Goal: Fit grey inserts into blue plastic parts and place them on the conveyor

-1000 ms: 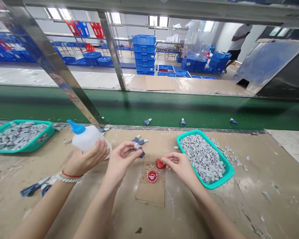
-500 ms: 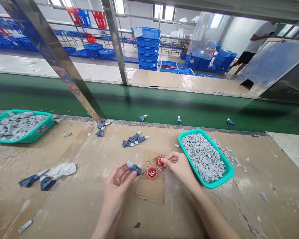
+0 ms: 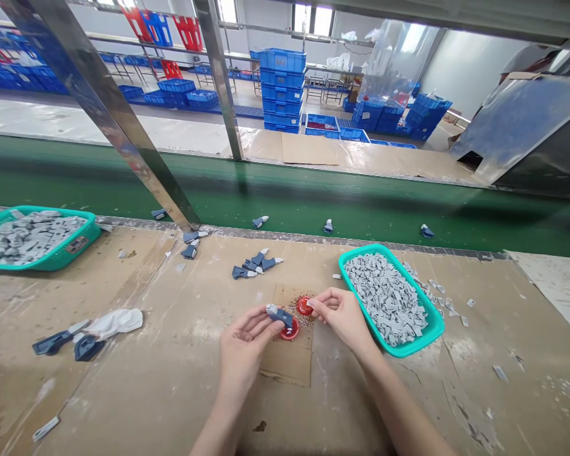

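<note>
Head view: your left hand (image 3: 243, 348) is closed on a dark blue part with a grey tip (image 3: 279, 316), held over the near red cap (image 3: 290, 330) and partly hiding it; can't tell if they touch. Your right hand (image 3: 339, 316) is pinched at the fingertips (image 3: 312, 304), right by the far red cap (image 3: 304, 306); the fingers hide any contents, so can't tell if it's holding anything. Both caps sit on a cardboard sheet (image 3: 285, 361), with fine grit around them. The right hand is just beside the near teal tray (image 3: 411, 350) of grey pieces (image 3: 384, 297), with loose grey pieces (image 3: 437, 297) past its far rim. Ahead, a cluster of blue parts (image 3: 256, 266) lies near the bench's back edge, and more blue parts (image 3: 260, 221) sit on the green conveyor belt (image 3: 313, 202). Well left of your hands: a white cloth (image 3: 116, 323), dark blue pieces (image 3: 52, 342), and a second teal tray (image 3: 42, 266) cut off by the frame edge. A person (image 3: 527, 60) at upper right is also cut off, too partial to make out.
</note>
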The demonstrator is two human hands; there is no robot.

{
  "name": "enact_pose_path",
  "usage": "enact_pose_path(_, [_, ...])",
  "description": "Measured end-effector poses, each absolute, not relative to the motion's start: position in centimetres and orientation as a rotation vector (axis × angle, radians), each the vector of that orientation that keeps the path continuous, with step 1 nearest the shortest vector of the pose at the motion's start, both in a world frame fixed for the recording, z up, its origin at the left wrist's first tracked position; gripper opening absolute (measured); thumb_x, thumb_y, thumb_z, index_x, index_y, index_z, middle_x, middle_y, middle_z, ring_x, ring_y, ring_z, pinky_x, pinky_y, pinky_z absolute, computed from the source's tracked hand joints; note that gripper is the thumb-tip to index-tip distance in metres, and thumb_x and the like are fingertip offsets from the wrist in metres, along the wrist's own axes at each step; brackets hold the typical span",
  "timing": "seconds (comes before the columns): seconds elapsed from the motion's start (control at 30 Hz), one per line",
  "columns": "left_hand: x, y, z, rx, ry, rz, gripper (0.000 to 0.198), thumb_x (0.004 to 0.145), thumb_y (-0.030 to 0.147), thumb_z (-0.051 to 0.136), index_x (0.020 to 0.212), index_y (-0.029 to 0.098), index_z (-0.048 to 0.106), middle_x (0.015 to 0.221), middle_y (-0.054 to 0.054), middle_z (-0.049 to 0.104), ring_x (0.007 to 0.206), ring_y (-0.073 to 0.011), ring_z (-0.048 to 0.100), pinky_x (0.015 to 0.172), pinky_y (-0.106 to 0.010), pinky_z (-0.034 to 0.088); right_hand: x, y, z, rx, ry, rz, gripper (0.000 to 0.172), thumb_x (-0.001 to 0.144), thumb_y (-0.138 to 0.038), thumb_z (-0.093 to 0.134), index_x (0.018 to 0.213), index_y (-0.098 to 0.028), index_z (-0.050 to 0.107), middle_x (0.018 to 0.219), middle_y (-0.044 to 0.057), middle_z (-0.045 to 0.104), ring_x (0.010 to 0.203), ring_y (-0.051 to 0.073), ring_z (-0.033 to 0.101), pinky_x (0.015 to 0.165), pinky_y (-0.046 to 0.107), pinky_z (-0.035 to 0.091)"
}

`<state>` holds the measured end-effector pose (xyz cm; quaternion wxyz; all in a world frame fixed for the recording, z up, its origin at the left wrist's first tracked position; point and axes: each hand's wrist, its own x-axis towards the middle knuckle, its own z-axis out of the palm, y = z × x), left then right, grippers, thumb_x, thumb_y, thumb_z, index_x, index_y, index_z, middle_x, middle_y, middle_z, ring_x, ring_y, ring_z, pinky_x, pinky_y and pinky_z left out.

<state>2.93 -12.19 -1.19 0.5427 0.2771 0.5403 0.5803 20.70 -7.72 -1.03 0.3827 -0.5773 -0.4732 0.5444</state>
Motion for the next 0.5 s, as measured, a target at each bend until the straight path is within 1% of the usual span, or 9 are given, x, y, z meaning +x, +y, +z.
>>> enact_pose_path(0.2, [3.8, -12.0, -0.4, 0.706, 1.263, 1.374, 0.033, 0.057, 0.015, 0.081, 0.087, 0.015, 0.067, 0.090, -0.008, 0.075, 0.086, -0.0247, 0.070, 0.080, -0.033, 0.057, 20.2, -9.1, 1.9, -1.285, -1.131, 1.604, 0.030, 0.069, -0.042, 0.073, 0.070, -0.015, 0.061, 0.060, 0.003, 0.067, 0.049, 0.011, 0.056, 0.046, 0.021, 0.043])
enact_pose_path(0.37, [4.3, -12.1, 0.0, 0.742, 1.263, 1.379, 0.029, 0.056, 0.015, 0.081, 0.083, 0.017, 0.068, 0.086, -0.007, 0.075, 0.084, -0.0249, 0.071, 0.077, -0.033, 0.059, 19.7, -9.7, 1.9, -1.250, -1.094, 1.683, 0.032, 0.067, -0.043, 0.074, 0.071, -0.014, 0.060, 0.059, 0.003, 0.066, 0.049, 0.010, 0.055, 0.046, 0.020, 0.042])
enact_pose_path(0.43, [4.5, -12.2, -0.1, 0.760, 1.260, 1.371, 0.027, 0.056, 0.014, 0.080, 0.081, 0.018, 0.070, 0.085, -0.006, 0.075, 0.083, -0.0238, 0.071, 0.076, -0.032, 0.059, 19.8, -9.7, 1.6, -1.236, -1.100, 1.720, 0.033, 0.068, -0.044, 0.073, 0.070, -0.015, 0.057, 0.059, 0.002, 0.066, 0.048, 0.008, 0.054, 0.045, 0.019, 0.040])
enact_pose_path(0.5, [4.7, -12.1, -0.1, 0.784, 1.266, 1.360, 0.024, 0.056, 0.014, 0.081, 0.078, 0.018, 0.071, 0.084, -0.006, 0.075, 0.080, -0.0231, 0.071, 0.075, -0.032, 0.059, 20.0, -9.6, 1.4, -1.206, -1.116, 1.797, 0.035, 0.069, -0.046, 0.072, 0.071, -0.018, 0.050, 0.058, -0.001, 0.065, 0.046, 0.008, 0.052, 0.042, 0.017, 0.037])
